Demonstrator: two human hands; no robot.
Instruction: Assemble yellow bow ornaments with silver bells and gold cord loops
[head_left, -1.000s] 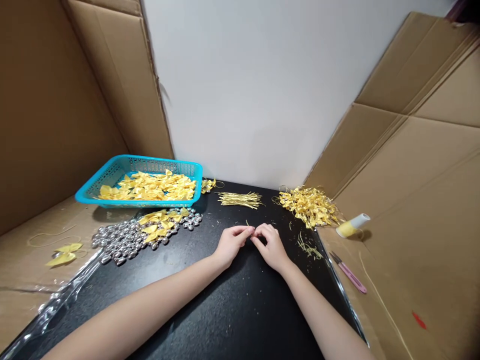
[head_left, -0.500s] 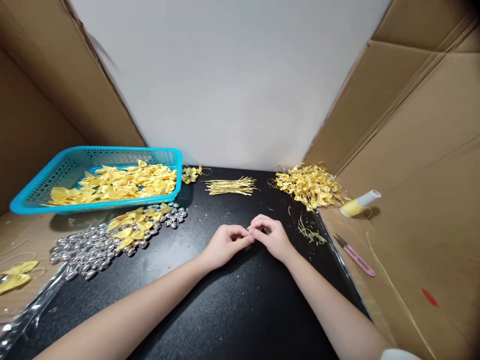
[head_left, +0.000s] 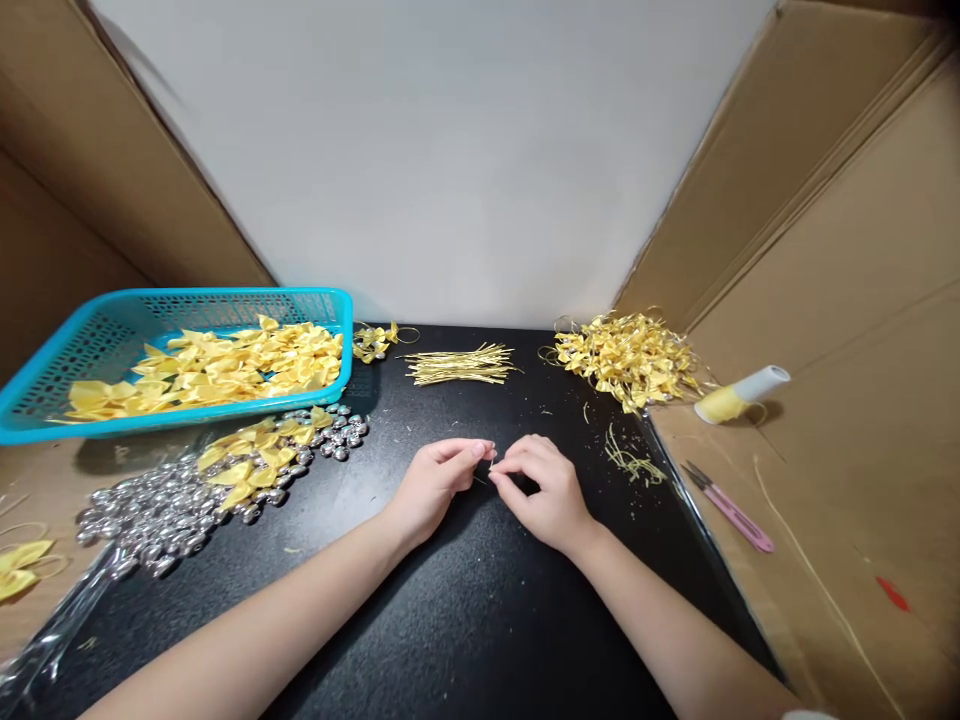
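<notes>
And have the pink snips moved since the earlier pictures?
No. The pink snips lie in the same place beside the right edge of the black tabletop; only the view has shifted.

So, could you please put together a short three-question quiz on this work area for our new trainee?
1. What lies inside the turquoise perforated plastic basket?
2. True or false: the person's bare left hand is nearer the shiny silver beads than the bare right hand is.
3. The slim pink-handled cutter lies: (a) among the beads; (b) in the basket; (c) right of the black work surface.

Key: 1. Yellow fabric pieces; 2. True; 3. c.
</notes>
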